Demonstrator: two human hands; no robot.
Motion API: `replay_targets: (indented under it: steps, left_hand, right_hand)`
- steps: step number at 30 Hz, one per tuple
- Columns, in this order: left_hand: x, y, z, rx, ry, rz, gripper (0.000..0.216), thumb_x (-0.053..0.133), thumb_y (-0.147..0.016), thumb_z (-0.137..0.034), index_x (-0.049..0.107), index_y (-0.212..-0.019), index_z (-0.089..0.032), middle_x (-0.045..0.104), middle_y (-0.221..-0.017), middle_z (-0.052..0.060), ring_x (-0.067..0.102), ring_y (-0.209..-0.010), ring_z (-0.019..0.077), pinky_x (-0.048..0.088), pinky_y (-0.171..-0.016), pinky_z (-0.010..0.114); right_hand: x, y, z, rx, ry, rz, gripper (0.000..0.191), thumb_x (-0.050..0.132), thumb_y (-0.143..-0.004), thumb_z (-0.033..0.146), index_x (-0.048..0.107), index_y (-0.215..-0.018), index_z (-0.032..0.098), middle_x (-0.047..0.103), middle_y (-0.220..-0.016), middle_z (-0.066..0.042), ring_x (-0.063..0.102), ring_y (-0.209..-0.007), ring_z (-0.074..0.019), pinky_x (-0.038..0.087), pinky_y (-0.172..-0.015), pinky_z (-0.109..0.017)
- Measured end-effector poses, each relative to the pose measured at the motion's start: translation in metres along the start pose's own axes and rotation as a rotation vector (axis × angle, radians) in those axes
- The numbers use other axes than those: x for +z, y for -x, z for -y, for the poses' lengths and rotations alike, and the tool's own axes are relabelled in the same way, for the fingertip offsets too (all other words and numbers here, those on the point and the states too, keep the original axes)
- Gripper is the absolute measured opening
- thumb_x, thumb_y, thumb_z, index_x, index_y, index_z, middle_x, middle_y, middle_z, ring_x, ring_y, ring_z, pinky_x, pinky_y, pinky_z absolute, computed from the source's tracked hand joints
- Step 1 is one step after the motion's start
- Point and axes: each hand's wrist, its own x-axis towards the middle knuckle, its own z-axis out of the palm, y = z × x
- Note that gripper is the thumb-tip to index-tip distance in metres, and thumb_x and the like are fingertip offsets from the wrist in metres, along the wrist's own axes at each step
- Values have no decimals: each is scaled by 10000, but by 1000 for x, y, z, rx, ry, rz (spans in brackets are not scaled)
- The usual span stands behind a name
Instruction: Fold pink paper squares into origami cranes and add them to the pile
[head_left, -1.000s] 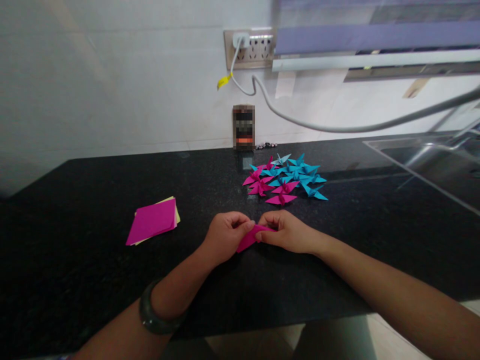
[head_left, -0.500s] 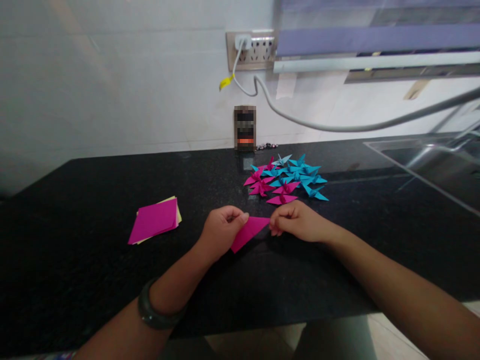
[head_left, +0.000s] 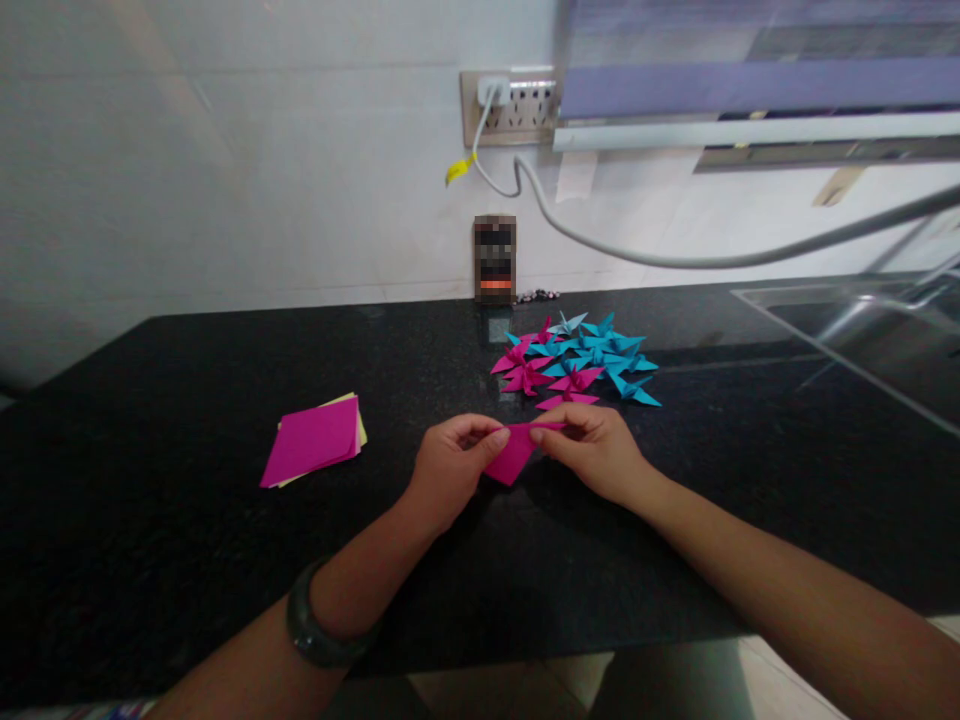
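A folded magenta origami paper [head_left: 513, 460] is held between both hands above the dark counter, its point hanging downward. My left hand [head_left: 455, 465] pinches its left corner between thumb and fingers. At the right part of its upper edge, my right hand [head_left: 596, 447] grips it in the same way, and the fingers cover some of the paper. Just beyond the hands lies a group of folded paper cranes [head_left: 576, 380], magenta, blue and one pale blue. To the left rests a stack of square paper sheets [head_left: 313, 440], magenta on top with yellow edges below.
A phone-like object [head_left: 495, 260], pixelated, leans on the wall beside a beaded strand [head_left: 538, 296]. A grey cable [head_left: 645, 258] runs from the wall socket [head_left: 517, 108] across to the right. At the right is a sink [head_left: 885, 350]. The black counter's [head_left: 480, 600] front edge is near me.
My right hand has shifted its hold from the paper's right tip to its upper edge, closer to my left hand. The paper now looks smaller and points straight down. The view has shifted slightly.
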Motion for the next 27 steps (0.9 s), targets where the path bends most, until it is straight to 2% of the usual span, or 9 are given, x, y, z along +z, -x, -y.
replay_targets:
  steps: [2, 4, 7, 11, 14, 17, 19, 22, 27]
  left_hand:
    - [0, 0, -1, 74, -15, -111, 246, 723, -593, -297, 629, -765, -150, 626, -675, -10, 549, -594, 99, 420, -567, 208]
    - [0, 2, -3, 48, -54, -94, 233, 694, -634, -356, 632, -694, -139, 608, -608, -6, 529, -552, 95, 411, -542, 208]
    - [1, 5, -4, -92, 38, 128, 301, 620, -704, -428, 659, -710, -129, 648, -643, 26, 555, -560, 103, 439, -565, 225]
    - [2, 4, -2, -121, 233, 224, 227, 640, -711, -354, 661, -747, -131, 661, -679, 16, 589, -624, 110, 480, -654, 248]
    - [0, 3, -1, -128, 280, 249, 205, 645, -711, -318, 664, -761, -120, 662, -665, 18, 595, -622, 115, 490, -663, 260]
    - [0, 3, -2, -148, 267, 278, 228, 654, -700, -328, 660, -765, -109, 662, -655, 26, 600, -609, 123, 494, -656, 273]
    - [1, 4, -2, -167, 245, 307, 249, 676, -676, -326, 655, -797, -109, 663, -657, 28, 602, -600, 127, 493, -630, 271]
    - [1, 5, -2, -201, 228, 347, 277, 706, -641, -311, 645, -831, -119, 657, -638, 17, 595, -577, 120, 480, -589, 251]
    - [1, 4, -1, -209, 208, 379, 265, 654, -696, -334, 649, -860, -127, 663, -690, 29, 601, -613, 122, 479, -628, 266]
  right_hand:
    - [-4, -1, -2, -250, 176, -182, 92, 584, -759, 211, 651, -746, 150, 646, -683, -41, 576, -612, -123, 455, -561, -245]
    - [-7, -1, -2, -477, 322, -232, 82, 569, -770, 169, 650, -765, 155, 650, -732, -57, 588, -677, -132, 472, -615, -256]
    - [-8, 0, 3, -679, 475, -140, 107, 544, -789, 149, 647, -815, 157, 636, -758, -68, 578, -702, -135, 472, -613, -255]
    - [-1, 5, 11, -766, 476, 98, 102, 593, -770, 231, 638, -825, 158, 631, -788, -69, 561, -709, -150, 460, -610, -276]
    - [3, 5, 9, -519, 257, 1, 172, 618, -746, 334, 604, -737, 162, 595, -724, -42, 539, -671, -138, 453, -597, -273]
    - [4, -1, 3, -8, -19, -239, 248, 633, -713, 397, 558, -753, 164, 510, -623, 16, 469, -539, -92, 405, -474, -219]
    - [3, -4, 1, 215, -234, -114, 355, 643, -675, 453, 571, -862, 159, 514, -640, 25, 441, -489, -76, 369, -404, -199]
    - [1, -6, 3, 299, -336, 129, 333, 648, -671, 429, 611, -831, 139, 545, -636, 20, 434, -463, -59, 358, -403, -187]
    - [-1, -4, 2, 266, -231, 134, 241, 620, -720, 358, 655, -788, 130, 541, -561, 28, 408, -430, -54, 332, -411, -190]
